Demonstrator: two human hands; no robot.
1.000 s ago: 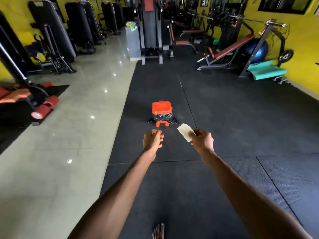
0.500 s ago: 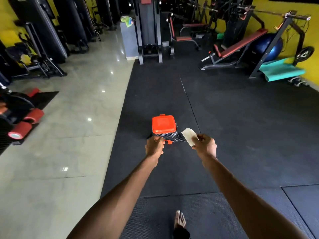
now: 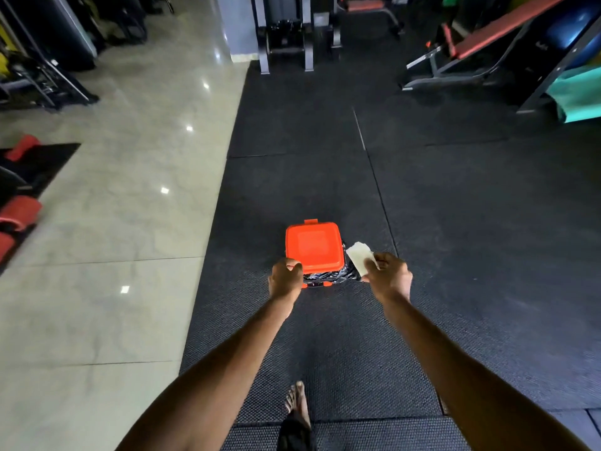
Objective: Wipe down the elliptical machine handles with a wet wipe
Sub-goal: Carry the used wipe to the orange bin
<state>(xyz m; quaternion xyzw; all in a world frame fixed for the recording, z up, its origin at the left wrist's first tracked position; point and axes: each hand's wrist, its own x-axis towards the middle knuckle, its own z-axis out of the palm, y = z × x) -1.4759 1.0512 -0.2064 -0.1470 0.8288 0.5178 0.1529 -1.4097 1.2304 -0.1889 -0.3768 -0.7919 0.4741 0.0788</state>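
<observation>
Wet wipe (image 3: 360, 260) held; elliptical handles out of view.
Right grip (image 3: 387, 275) pinches the wipe by one edge; left grip (image 3: 285, 278) curled, apparently empty. Orange-lidded bin (image 3: 313, 247) just beyond both. Risk: loose pinch drops wipe onto floor mat (image 3: 455, 222).

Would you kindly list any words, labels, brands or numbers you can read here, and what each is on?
None can be read. The orange bin lid and the wipe in the right hand show no print; a pale mark on the black frame is too blurred.
</observation>
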